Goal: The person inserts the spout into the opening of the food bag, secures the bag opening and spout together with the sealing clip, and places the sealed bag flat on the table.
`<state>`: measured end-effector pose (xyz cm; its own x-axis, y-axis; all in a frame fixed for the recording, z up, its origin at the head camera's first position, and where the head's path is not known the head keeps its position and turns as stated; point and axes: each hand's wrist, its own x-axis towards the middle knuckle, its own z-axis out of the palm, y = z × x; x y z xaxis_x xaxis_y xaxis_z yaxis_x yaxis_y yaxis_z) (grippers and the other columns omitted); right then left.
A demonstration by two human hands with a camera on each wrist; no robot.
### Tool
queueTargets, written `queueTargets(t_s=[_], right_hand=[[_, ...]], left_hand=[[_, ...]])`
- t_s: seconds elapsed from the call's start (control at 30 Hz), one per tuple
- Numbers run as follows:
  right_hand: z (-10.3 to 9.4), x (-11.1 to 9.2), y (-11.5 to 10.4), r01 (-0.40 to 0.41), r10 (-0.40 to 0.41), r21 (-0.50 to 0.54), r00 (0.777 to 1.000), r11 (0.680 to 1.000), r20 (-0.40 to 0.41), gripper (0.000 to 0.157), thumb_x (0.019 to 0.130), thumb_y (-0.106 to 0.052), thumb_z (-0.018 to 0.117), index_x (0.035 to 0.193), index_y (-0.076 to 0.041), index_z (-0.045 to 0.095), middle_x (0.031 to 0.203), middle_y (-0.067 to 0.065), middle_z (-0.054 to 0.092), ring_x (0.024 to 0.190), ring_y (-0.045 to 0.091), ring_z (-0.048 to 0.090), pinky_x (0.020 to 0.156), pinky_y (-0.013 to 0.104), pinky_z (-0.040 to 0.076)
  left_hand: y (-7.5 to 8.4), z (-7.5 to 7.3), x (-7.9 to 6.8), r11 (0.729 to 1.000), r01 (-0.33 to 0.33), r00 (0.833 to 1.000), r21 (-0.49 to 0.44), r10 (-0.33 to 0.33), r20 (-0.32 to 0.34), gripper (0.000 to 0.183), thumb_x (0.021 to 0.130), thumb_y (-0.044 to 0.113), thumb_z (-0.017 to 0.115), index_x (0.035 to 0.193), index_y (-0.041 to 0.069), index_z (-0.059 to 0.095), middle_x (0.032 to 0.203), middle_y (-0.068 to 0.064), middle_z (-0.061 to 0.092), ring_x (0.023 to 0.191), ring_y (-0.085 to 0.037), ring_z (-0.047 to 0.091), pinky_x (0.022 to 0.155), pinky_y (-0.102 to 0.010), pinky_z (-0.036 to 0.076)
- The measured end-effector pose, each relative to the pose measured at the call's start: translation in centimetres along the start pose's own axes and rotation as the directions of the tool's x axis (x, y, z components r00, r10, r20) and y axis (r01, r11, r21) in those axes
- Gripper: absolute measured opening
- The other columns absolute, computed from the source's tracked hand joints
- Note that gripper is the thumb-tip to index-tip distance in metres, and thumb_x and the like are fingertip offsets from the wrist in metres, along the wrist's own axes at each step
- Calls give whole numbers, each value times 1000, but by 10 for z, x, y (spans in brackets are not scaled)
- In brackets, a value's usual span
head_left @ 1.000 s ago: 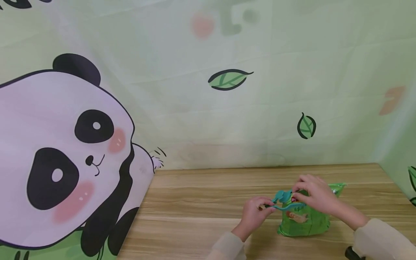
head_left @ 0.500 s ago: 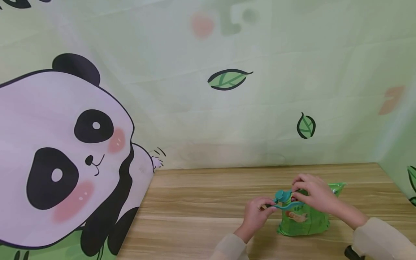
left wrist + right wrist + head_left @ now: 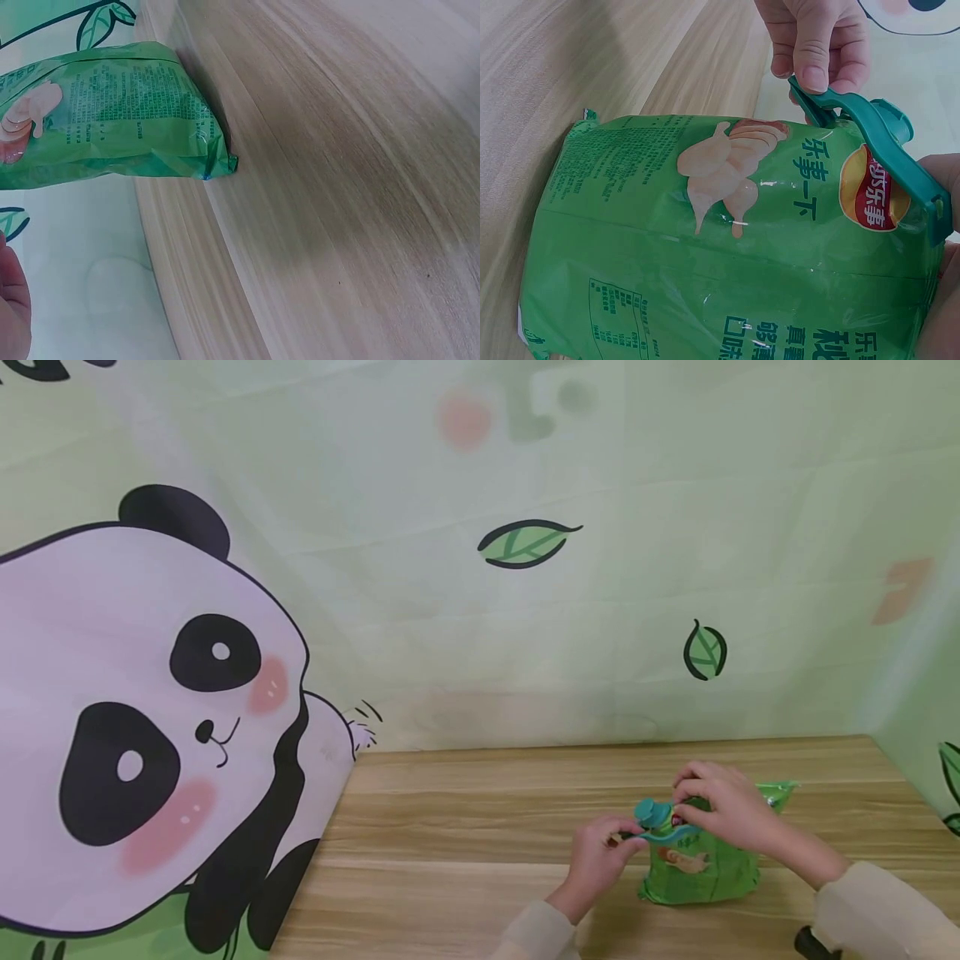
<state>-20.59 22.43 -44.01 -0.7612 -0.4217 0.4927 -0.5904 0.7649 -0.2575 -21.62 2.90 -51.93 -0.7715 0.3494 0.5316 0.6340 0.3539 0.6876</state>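
Observation:
A green potato chip bag (image 3: 708,881) stands on the wooden table, with its printed side showing in the left wrist view (image 3: 135,112). Across its top lies a teal bag clip (image 3: 877,139) with a round spout cap (image 3: 652,812). My left hand (image 3: 600,860) pinches the clip's left end between thumb and fingers. Over the bag's top, my right hand (image 3: 723,802) grips the other end of the clip together with the bag. The clip's two arms stand apart at the left end in the right wrist view. The right fingertips are partly hidden behind the bag.
The wooden table (image 3: 450,827) reaches back to a pale green cloth backdrop (image 3: 420,635) printed with a panda and leaves. A second cloth side (image 3: 930,718) borders the table on the right. A small black object (image 3: 816,943) shows beside the right sleeve.
My left hand has shifted slightly right, toward the bag, still pinching the clip's end. The spout cap looks turned a little. My right hand and the bag have barely moved.

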Motion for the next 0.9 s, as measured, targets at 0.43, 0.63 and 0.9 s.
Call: queueTargets(t_s=[0.43, 0.63, 0.9], right_hand=[[-1, 0, -1, -15, 15, 2, 1000, 1000, 12, 19, 69, -14, 73, 70, -28, 60, 86, -7, 56, 78, 13, 52, 66, 37, 40], [-3, 0, -2, -24, 24, 16, 999, 1000, 24, 14, 72, -17, 71, 70, -26, 60, 87, -7, 56, 79, 13, 52, 68, 39, 40], [-1, 0, -2, -27, 27, 10, 999, 1000, 21, 17, 70, -15, 72, 70, -27, 60, 86, -8, 56, 79, 13, 53, 69, 40, 40]], left_hand=[[1, 1, -1, 1000, -12, 1000, 13, 12, -8, 9, 75, 17, 68, 78, 8, 67, 83, -2, 68, 74, -2, 60, 56, -4, 42], [3, -1, 0, 1000, -25, 1000, 4, 25, -11, 8, 74, 16, 68, 78, 8, 67, 83, -2, 68, 74, -5, 61, 56, -3, 42], [5, 0, 0, 998, 41, 999, -43, -41, -1, 7, 76, 13, 67, 79, 7, 65, 82, -4, 67, 72, -3, 59, 57, -6, 43]])
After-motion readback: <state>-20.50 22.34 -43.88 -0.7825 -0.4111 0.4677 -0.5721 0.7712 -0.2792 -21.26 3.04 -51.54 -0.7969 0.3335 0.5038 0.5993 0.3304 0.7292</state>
